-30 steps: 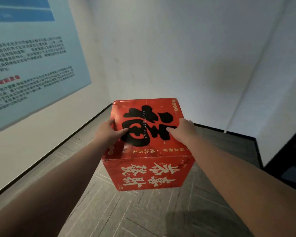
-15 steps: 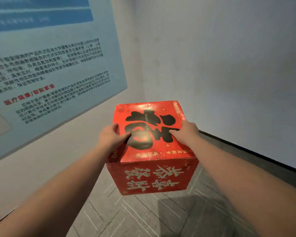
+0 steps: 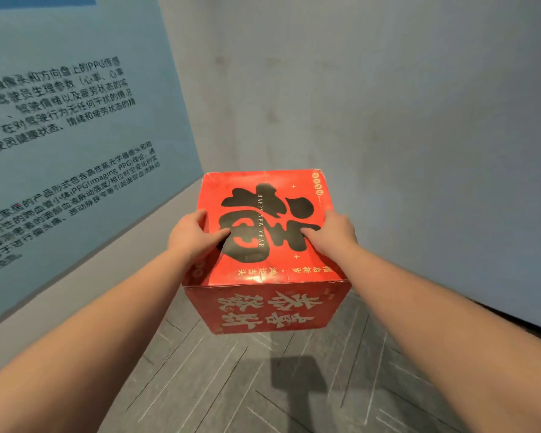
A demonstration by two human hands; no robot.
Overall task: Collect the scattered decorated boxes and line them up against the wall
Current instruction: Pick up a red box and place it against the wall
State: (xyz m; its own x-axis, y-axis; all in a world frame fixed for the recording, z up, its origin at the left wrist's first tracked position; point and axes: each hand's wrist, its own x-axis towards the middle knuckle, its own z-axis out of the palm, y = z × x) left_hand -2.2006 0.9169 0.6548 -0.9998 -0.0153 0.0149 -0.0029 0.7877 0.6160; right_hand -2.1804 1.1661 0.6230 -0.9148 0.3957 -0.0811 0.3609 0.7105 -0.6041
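Observation:
A red decorated box (image 3: 272, 276) with a large black character on its top and pale characters on its near side hangs in the air in front of a room corner. My left hand (image 3: 191, 237) grips its left edge, thumb lying on the top face. My right hand (image 3: 333, 234) grips the right edge, its thumb also on top. The box's shadow falls on the floor below it. No other decorated box shows.
A blue printed poster (image 3: 63, 145) covers the left wall. A plain grey wall (image 3: 403, 126) stands behind and to the right, with a dark baseboard (image 3: 519, 323) at its foot. Grey patterned floor (image 3: 231, 385) stretches below the box.
I have come closer to the corner with the box in both hands; the poster and walls loom larger, and the doorway at the right has left the view.

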